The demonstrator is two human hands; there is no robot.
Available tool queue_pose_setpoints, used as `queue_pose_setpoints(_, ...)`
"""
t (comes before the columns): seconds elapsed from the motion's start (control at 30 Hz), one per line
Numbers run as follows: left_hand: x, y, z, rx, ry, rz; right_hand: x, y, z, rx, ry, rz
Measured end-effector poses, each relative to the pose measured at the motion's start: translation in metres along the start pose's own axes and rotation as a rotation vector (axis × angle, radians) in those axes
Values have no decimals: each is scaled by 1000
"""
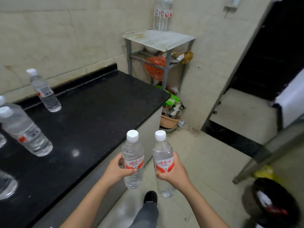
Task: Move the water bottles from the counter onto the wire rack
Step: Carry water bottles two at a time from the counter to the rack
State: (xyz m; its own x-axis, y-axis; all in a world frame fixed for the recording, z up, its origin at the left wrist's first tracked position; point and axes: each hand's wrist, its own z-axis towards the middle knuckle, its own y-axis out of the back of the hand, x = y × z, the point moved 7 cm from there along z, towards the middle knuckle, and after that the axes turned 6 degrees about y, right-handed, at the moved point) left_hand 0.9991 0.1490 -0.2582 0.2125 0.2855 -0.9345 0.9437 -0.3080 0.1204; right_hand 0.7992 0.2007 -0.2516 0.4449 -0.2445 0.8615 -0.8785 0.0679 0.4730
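Note:
My left hand point(117, 169) grips a clear water bottle point(133, 152) with a white cap and red label, upright, beside the counter's front corner. Just to its right, my right hand point(175, 172) grips a second such bottle point(162, 155). Both are held over the floor. More bottles stand on the black counter point(98, 116): one at the back point(44, 91), one at the left point(24, 132), others cut off by the left frame edge. The wire rack point(158, 39) stands in the corner beyond the counter's end. Several bottles point(162, 15) stand at the back of its top shelf.
The rack's lower shelves hold a bowl and an orange bag point(155, 66). A brown basin point(169, 121) with clutter sits on the floor beneath it. A dark bin point(273, 204) stands at lower right beside a metal table leg point(256, 162). A dark doorway point(271, 51) opens on the right.

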Motion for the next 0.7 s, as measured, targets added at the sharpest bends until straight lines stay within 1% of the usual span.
queue_pose_setpoints(0.13, -25, -29, 75, 24, -4, -35, 2, 48, 57, -42, 15, -59)
queue_pose_setpoints(0.3, -76, -78, 166, 66, -55, -116, 7, 116, 131, -104, 20, -100)
queue_pose_setpoints(0.43, -125, -113, 224, 156, -129, -122, 8, 174, 183, -256, 49, -51)
queue_pose_setpoints(0.53, -149, -141, 256, 194, -144, -145, 1, 210, 208, -325, 58, 5)
queue_pose_setpoints(0.6, -165, -158, 274, 201, -155, -122, -2, 234, 221, -342, 62, -3)
queue_pose_setpoints(0.7, -191, -189, 309, 211, -183, -129, -4, 274, 250, -325, 78, -7)
